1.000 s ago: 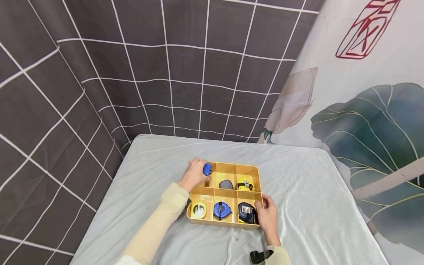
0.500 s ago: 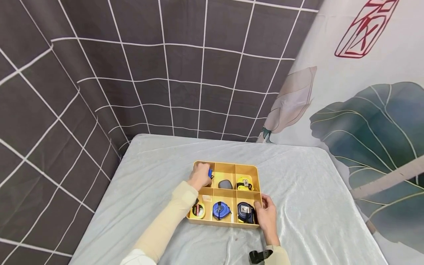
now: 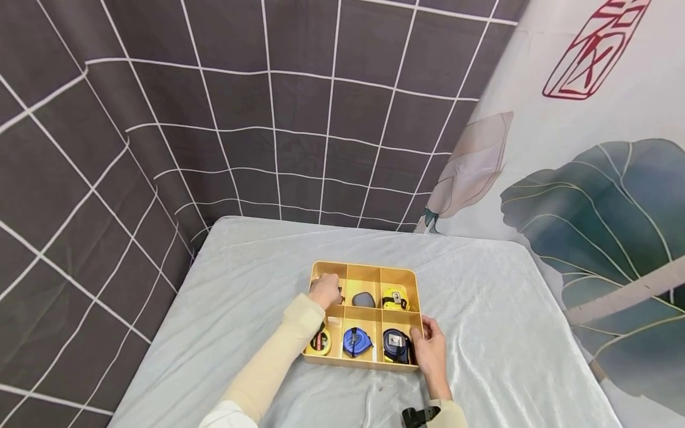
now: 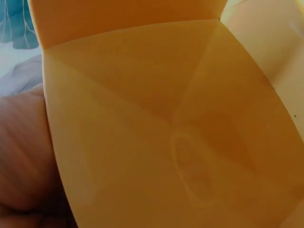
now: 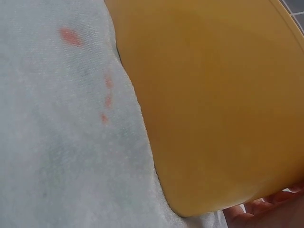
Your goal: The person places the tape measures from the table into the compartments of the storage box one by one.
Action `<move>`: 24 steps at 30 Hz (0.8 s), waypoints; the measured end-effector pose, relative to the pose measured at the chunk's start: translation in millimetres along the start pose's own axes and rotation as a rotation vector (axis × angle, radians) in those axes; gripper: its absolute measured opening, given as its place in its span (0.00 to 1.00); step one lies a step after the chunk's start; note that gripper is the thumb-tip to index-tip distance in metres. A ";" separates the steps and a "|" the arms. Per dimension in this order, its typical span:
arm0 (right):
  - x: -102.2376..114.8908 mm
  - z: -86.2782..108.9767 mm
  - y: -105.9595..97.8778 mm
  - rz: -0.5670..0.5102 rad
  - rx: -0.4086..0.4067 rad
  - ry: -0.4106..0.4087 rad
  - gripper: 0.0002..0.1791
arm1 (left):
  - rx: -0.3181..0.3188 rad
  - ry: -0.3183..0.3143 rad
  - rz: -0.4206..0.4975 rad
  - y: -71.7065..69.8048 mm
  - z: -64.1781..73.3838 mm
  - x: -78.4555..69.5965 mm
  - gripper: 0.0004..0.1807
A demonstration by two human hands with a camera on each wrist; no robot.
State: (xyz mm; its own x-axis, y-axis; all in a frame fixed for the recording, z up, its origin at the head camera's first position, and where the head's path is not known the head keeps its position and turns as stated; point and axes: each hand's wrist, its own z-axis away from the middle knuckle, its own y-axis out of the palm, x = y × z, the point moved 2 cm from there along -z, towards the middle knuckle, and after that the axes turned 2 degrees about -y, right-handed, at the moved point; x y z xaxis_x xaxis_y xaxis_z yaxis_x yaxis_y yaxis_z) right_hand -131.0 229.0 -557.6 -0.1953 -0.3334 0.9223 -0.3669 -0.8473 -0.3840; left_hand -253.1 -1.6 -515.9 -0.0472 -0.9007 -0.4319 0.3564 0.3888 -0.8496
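Observation:
A yellow divided box (image 3: pixel 364 361) lies on the cloth. My left hand (image 3: pixel 325 289) reaches down into its back left compartment, fingers curled over a small blue tape measure, now almost wholly hidden beneath them. In the left wrist view the hand (image 4: pixel 23 152) shows past a compartment wall (image 4: pixel 118 95). My right hand (image 3: pixel 432 352) grips the box's right side, thumb over the rim and fingers outside. Beside that thumb sits a dark tape measure (image 3: pixel 396 345). In the right wrist view, fingers (image 5: pixel 266 209) lie along the outer wall (image 5: pixel 209 104).
Other compartments hold a blue tape measure (image 3: pixel 355 340), a yellow tape measure (image 3: pixel 395 298) at back right, another yellow one (image 3: pixel 319 343) at front left, and a grey rounded object (image 3: pixel 364 299). Pale cloth (image 3: pixel 497 309) covers the table; a dark gridded curtain (image 3: pixel 299 101) hangs behind.
My left hand has carried the small blue tape measure from above the box's back left edge down into that compartment. My right hand keeps its grip on the box.

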 end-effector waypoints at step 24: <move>-2.2 -2.4 0.7 0.006 -0.016 -0.004 0.18 | -0.102 0.057 0.080 -18.8 34.7 -8.3 0.13</move>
